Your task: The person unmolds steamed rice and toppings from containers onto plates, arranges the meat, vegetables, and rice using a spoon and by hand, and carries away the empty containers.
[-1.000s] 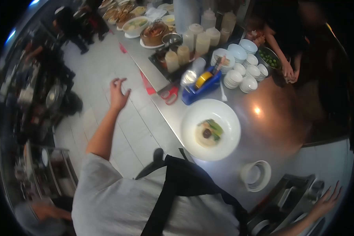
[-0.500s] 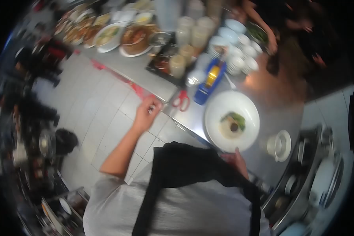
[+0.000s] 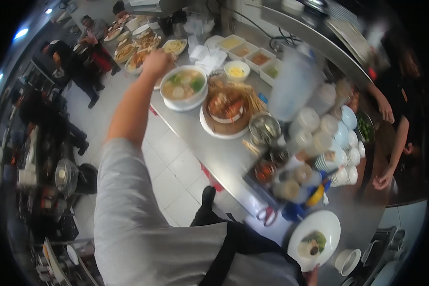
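Note:
My left hand [image 3: 158,63] is stretched far out over the dishes at the back left, just above a white bowl of soup [image 3: 183,85] with greens. Its fingers look curled, and what is in them, if anything, is hidden. Low on the right, my right hand [image 3: 311,275] grips the near rim of a wide white plate [image 3: 330,224]. In the plate's deep centre lie green leaves and a dark round piece. Beside that plate stands a small white cup [image 3: 348,261]. Red-handled scissors [image 3: 267,216] and a blue tape dispenser [image 3: 294,210] lie close by.
A steamer basket [image 3: 228,108] of crab-like food sits on the steel counter [image 3: 186,131]. Squeeze bottles [image 3: 304,121] and stacked cups [image 3: 341,174] crowd the middle. A co-worker's hands [image 3: 383,178] are at the right; other people stand at the far left.
My left hand has swung from beside the counter corner forward and left, over the dishes. The view has turned that way too. My right hand remains at the plate's rim.

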